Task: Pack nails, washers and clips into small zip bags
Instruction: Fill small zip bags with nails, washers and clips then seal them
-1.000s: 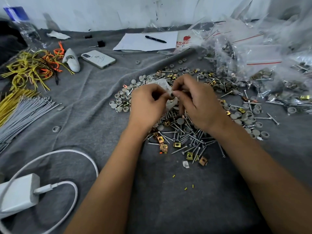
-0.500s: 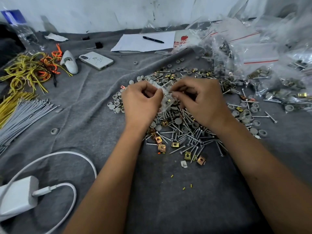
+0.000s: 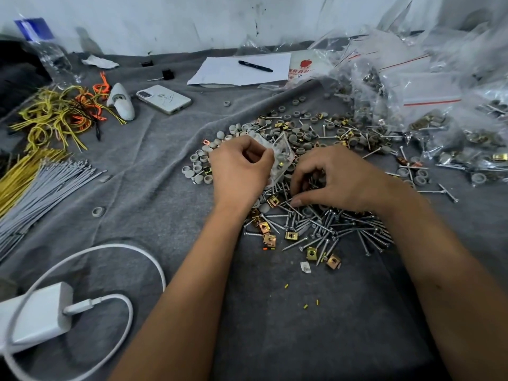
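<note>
Grey cloth (image 3: 154, 171), left hand (image 3: 240, 171) pinching zip bag (image 3: 281, 155), right hand (image 3: 338, 180) on nails (image 3: 330, 229)

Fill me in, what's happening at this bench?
A person is bagging hardware on a grey cloth. The left hand grips a small clear zip bag that already holds some pieces. The right hand reaches down with curled fingers into the pile of silver nails; what it has picked, if anything, is hidden. Grey round washers and brass square clips lie loose around.
</note>
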Tool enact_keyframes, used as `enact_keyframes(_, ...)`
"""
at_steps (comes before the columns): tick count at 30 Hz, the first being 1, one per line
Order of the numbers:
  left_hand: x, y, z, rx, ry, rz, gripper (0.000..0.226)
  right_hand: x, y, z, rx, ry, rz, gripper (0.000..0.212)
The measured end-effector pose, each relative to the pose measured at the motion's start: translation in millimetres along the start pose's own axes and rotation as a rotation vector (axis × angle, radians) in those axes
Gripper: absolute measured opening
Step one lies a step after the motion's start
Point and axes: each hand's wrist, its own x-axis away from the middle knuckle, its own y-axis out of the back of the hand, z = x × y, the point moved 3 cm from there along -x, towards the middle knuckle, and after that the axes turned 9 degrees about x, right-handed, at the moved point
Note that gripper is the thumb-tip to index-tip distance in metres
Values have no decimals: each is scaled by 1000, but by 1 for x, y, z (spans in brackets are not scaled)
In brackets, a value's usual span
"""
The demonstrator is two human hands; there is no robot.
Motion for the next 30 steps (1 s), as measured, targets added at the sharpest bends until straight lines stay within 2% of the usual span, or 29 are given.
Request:
enact_keyframes(5, 0, 0, 1, 9, -3, 14, 22, 1, 0, 0, -52, -10, -6, 16)
enact_keyframes(7, 1, -1, 0, 17, -7, 25, 23, 1, 4, 3, -112, -1, -156, 16)
enact_keyframes(10, 2, -2, -3, 19, -36, 64, 21, 0, 9, 8, -131, 18, -475, 16)
enact_keyframes(12, 3, -3, -6, 21, -57, 88, 18, -1, 11, 11, -68, 37, -577, 13)
enact_keyframes(17, 4, -5, -7, 43, -82, 147, 16, -1, 6, 10, 110, 49, -558, 13)
enact_keyframes(21, 4, -5, -6, 46, -60, 134, 17, -1, 5, 9, 179, 31, -530, 14)
enact_keyframes(30, 0, 3, -3, 102, 3, 37, 20, 2, 10, 15, 60, 28, -614, 13)
